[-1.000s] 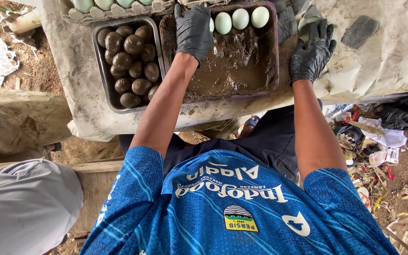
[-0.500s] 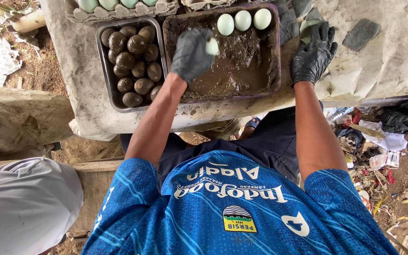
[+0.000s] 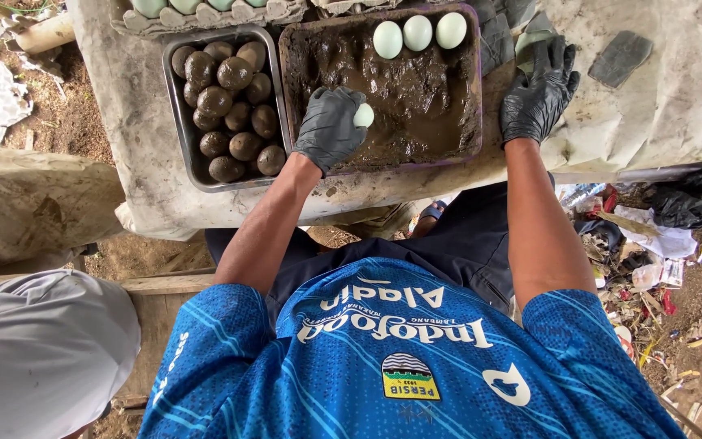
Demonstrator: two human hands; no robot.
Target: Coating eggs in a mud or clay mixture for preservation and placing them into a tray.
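Egg point(image 3: 363, 115), pale green, gripped in the gloved left hand point(image 3: 331, 128) over the mud tray point(image 3: 469, 150). Right hand point(image 3: 536, 96), gloved, laid open and flat on the counter point(image 3: 676, 106) just beside the tray. Three clean eggs point(image 3: 418, 34) lined up at the tray's far edge. Mud-coated eggs point(image 3: 229, 106) held in the metal pan point(image 3: 179, 134) alongside.

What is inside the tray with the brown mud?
The mud tray holds wet mud, three pale eggs at its far edge, and the left hand gripping one more egg. Anything beneath the mud is hidden.
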